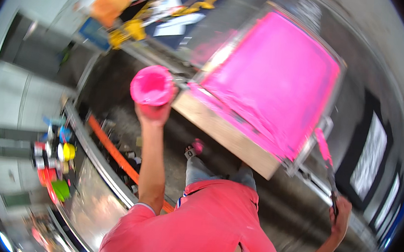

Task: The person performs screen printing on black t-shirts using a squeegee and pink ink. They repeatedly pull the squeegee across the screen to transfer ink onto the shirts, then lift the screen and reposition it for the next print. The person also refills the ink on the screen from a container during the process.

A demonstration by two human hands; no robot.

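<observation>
The right hand (340,216) was closed on a thin pink-smeared scraper (326,161) by the frame's near corner. The left hand (153,111) gripped a round pink tub (151,85) at the frame's left edge — if tipped, its wet ink could spill. Beyond lay the flat mesh screen (273,79) — glossy pink, wood-edged.

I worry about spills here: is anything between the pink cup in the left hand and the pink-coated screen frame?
Nothing visible stands between them. The left hand holds the round pink ink cup right beside the near edge of the pink-coated rectangular screen frame; the narrow gap between them looks open.
</observation>
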